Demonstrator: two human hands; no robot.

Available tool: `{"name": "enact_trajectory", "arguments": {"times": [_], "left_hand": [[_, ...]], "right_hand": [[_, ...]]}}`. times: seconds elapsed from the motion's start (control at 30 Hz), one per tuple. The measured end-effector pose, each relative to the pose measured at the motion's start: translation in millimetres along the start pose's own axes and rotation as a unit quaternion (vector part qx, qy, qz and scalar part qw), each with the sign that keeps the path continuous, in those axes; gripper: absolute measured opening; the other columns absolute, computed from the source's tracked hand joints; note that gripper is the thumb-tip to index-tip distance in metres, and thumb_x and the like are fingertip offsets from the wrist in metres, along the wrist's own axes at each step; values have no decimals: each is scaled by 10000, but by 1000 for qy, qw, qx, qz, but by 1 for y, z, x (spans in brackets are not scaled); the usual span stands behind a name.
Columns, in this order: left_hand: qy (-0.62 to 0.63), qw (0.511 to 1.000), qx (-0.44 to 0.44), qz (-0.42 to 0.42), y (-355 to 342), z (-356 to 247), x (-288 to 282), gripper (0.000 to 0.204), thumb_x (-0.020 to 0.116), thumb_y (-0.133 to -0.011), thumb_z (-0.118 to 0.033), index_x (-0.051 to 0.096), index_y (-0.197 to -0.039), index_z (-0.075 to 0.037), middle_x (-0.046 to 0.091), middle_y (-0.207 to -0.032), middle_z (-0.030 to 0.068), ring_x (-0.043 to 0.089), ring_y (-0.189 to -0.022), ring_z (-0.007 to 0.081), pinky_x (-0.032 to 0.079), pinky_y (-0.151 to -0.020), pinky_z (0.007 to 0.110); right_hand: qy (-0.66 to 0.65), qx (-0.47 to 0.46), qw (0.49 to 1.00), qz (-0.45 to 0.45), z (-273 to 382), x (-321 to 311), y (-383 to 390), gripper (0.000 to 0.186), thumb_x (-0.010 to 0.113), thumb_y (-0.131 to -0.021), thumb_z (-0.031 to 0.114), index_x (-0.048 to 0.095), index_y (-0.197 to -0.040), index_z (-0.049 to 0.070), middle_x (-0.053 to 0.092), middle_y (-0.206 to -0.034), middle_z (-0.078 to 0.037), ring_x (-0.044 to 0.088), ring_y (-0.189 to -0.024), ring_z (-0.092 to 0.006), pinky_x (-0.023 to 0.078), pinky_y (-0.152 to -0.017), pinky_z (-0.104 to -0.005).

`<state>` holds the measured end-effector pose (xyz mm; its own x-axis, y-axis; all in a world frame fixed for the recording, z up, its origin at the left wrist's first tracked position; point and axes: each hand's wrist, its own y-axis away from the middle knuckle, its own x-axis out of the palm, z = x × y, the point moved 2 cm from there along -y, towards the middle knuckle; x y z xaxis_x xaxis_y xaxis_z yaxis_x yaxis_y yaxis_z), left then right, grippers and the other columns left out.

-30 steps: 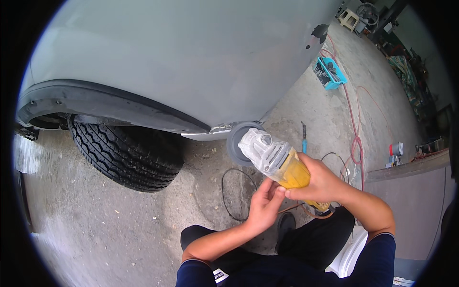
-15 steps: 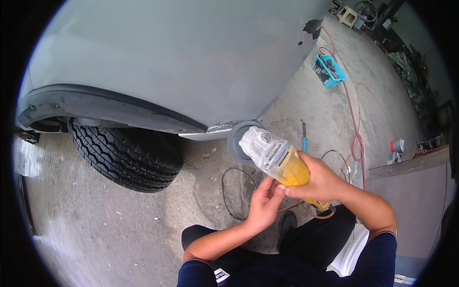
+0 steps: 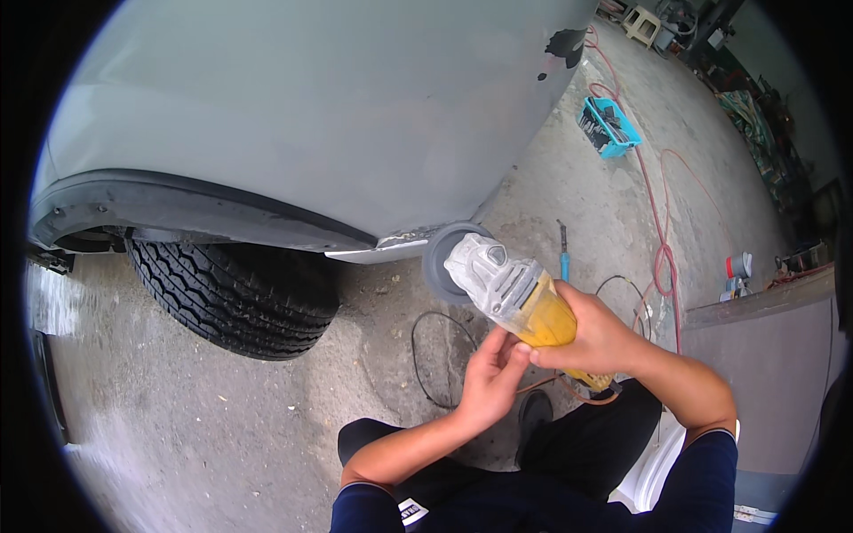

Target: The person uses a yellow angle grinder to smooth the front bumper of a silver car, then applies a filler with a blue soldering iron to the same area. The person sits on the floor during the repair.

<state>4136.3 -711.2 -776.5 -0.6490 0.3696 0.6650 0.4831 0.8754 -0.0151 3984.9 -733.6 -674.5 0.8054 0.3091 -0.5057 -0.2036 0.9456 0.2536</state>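
Note:
A yellow angle grinder (image 3: 545, 318) with a dusty grey head is in my right hand (image 3: 597, 336), whose fingers wrap round its body. My left hand (image 3: 494, 373) is closed against the grinder's left side, its thumb meeting my right thumb; some of its fingers are hidden behind the tool. The round grey disc (image 3: 441, 264) at the tool's head overlaps the lower corner of a grey vehicle panel (image 3: 311, 115) in view. Whether disc and panel touch, I cannot tell. Just left of the disc, a pale sill strip (image 3: 378, 252) shows worn, chipped paint.
Left of the sill, a black tyre (image 3: 233, 300) sits under a dark wheel-arch trim (image 3: 191, 209). On the concrete floor are a blue-handled tool (image 3: 564, 264), a black cable (image 3: 415, 348), a red hose (image 3: 661, 222) and a blue basket (image 3: 609, 129) of tools. A brown cabinet (image 3: 755, 382) stands right.
The vehicle panel and wheel have shifted slightly down and left in the view. My two hands and the grinder keep nearly the same place and pose.

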Motion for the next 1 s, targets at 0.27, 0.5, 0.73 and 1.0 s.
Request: {"name": "enact_trajectory", "arguments": {"times": [0.27, 0.5, 0.73, 1.0], "left_hand": [[6, 1000, -11, -5, -1, 2, 3, 465, 493, -1027, -102, 372, -1458, 25, 500, -1408, 109, 465, -1292, 192, 355, -1093, 344], [-23, 999, -25, 9, -3, 2, 2, 504, 492, -1031, -94, 312, -1484, 35, 506, -1393, 135, 496, -1259, 175, 406, -1046, 315], [-50, 999, -19, 9, -6, 4, 5, 504, 495, -1031, -97, 317, -1483, 35, 508, -1394, 128, 498, -1264, 182, 404, -1048, 318], [-55, 998, -27, 6, -8, 4, 8, 505, 501, -1028, -96, 322, -1482, 34, 518, -1383, 124, 506, -1252, 178, 408, -1044, 320]], "right_hand": [[-4, 10, 1000, 1, -1, -4, 2, 683, 807, -747, 298, 493, -1258, -29, 674, -1065, -185, 681, -995, -272, 524, -855, -379], [-9, 11, 1000, -5, 2, -7, 5, 654, 802, -749, 302, 504, -1229, -26, 674, -1056, -184, 681, -988, -267, 523, -849, -376], [-15, 15, 1000, -5, -6, -9, 6, 677, 789, -748, 320, 496, -1244, -34, 674, -1071, -184, 679, -999, -278, 522, -861, -379], [-32, 3, 999, -13, -13, -13, 8, 720, 820, -717, 260, 482, -1277, -42, 671, -1068, -139, 658, -970, -195, 514, -863, -343]]}}
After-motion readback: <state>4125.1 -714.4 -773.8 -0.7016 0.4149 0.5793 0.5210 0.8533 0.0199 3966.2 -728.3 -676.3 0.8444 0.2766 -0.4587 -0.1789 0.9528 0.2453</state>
